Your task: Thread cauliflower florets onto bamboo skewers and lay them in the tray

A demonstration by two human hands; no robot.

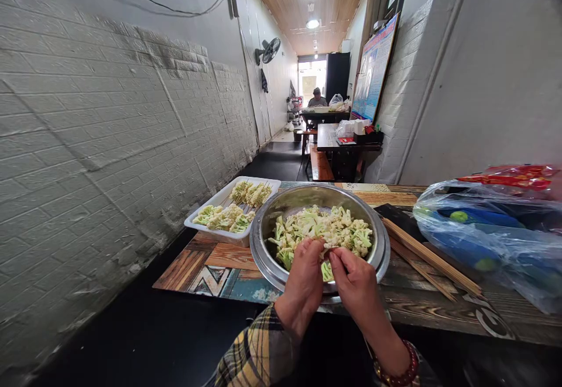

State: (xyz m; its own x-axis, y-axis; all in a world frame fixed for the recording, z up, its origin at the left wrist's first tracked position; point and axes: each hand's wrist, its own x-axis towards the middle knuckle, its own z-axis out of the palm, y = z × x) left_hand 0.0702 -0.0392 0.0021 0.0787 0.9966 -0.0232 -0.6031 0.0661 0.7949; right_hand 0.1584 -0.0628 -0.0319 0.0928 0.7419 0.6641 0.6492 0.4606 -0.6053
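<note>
Plaid sleeve (259,349): nearest of all, it is covering the left forearm, which is reaching up and inward; a drooping cuff could be brushing the food.
Red bracelet (411,363): it is circling the right wrist, low and outside the bowl.
Left hand (305,276): too hard a squeeze could be crumbling the florets; its fingers are curling inward, pinching a cauliflower piece (327,251) from the left.
Right hand (356,276): its fingers are pinching the same piece, the wrist angling in from the lower right; whether a stick is hiding there I cannot tell, but a slipping point could be pricking skin.
Cauliflower piece: hanging over the bowl's near side, it could be dropping back if the pinch is loosening.
Metal bowl (266,270): it is standing near the front edge of the tabletop (421,305); leaning wrists could be tipping it.
Wooden sticks (432,256): lying loose to the right, they could be scattering if an elbow is knocking them.
White tray (219,236): it is holding skewered florets (223,218), left of the bowl.
</note>
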